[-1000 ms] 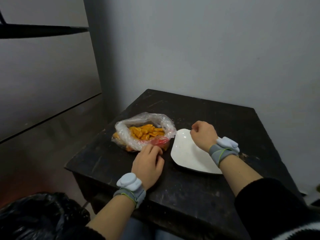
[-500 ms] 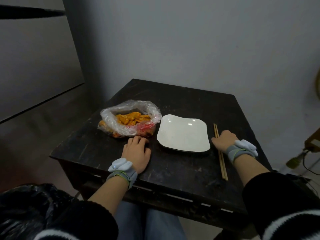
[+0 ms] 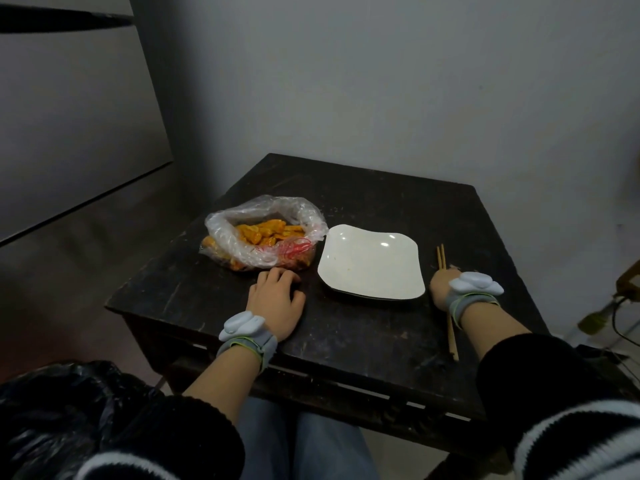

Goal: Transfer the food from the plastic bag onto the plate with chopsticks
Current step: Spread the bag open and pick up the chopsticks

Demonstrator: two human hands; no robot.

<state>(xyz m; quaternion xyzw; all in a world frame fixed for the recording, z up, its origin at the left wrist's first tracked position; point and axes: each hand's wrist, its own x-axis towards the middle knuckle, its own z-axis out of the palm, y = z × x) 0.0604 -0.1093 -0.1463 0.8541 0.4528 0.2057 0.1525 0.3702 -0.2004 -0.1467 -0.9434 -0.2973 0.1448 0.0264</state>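
Note:
A clear plastic bag (image 3: pixel 242 251) with orange food pieces (image 3: pixel 266 232) lies open on the left of the dark table (image 3: pixel 363 334). Right of it sits a white square plate (image 3: pixel 370 268) with nothing on it. A pair of wooden chopsticks (image 3: pixel 452 336) lies flat beside the plate's right edge. My right hand (image 3: pixel 439 289) rests over the middle of the chopsticks; its fingers are hidden, so a grip cannot be made out. My left hand (image 3: pixel 277 299) rests on the table just in front of the bag, fingers loosely bent and holding nothing.
A grey wall stands behind the table and a grey panel at the left. A black plastic bag (image 3: pixel 62 420) sits on the floor at the lower left. Cables and a yellowish object (image 3: pixel 623 282) lie past the table's right edge.
My right hand moved from the plate's far edge to the chopsticks on the right. My left hand drew back from the bag's rim to the table. In the last half second both hands stayed put.

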